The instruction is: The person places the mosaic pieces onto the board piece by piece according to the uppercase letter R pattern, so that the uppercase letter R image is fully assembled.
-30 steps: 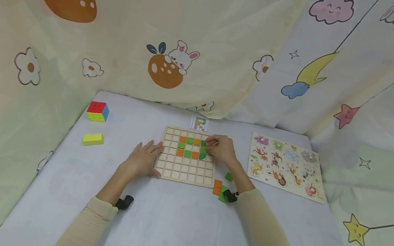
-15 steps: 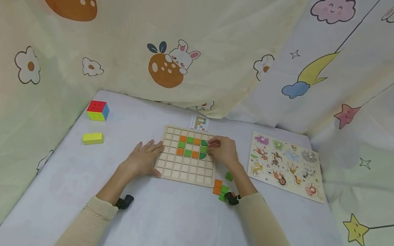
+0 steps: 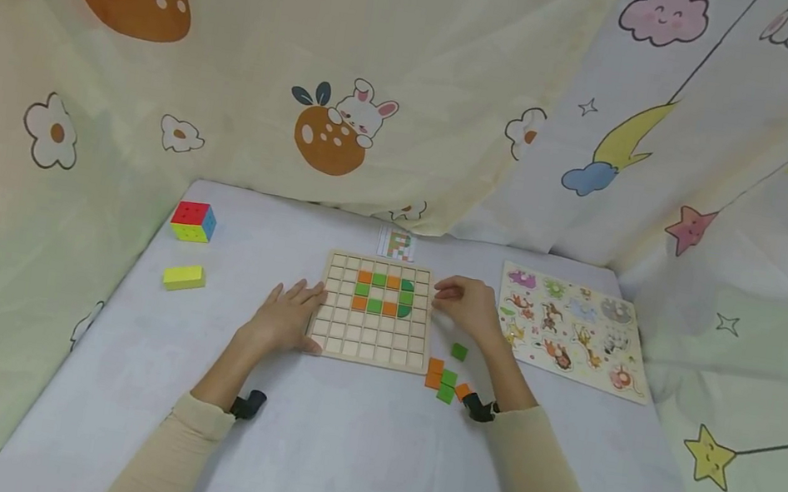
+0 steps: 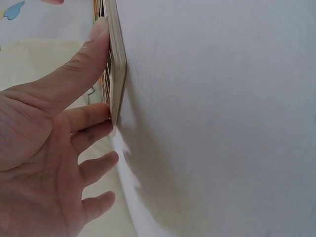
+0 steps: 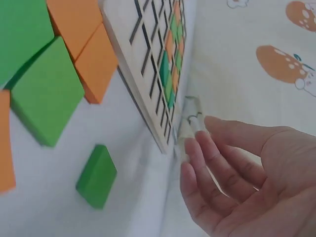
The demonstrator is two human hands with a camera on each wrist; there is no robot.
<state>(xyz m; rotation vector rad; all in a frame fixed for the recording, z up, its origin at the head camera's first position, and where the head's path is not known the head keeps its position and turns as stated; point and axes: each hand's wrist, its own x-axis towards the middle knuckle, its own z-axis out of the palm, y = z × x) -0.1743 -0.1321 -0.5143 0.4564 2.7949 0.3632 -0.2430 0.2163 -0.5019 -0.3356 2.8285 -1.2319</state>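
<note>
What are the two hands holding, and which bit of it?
Nothing is gripped. The left hand only touches the board, along its left edge, with the thumb by the closest corner. The right hand holds nothing.

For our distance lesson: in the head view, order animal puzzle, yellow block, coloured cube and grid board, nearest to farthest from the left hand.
1. Grid board: touching, right side
2. Yellow block: left
3. Coloured cube: left, farther back
4. Animal puzzle: far right

Curtained play space: cartoon-print drapes [image 3: 458, 62], white-covered table [image 3: 327, 455], animal puzzle board [image 3: 568, 325].
</note>
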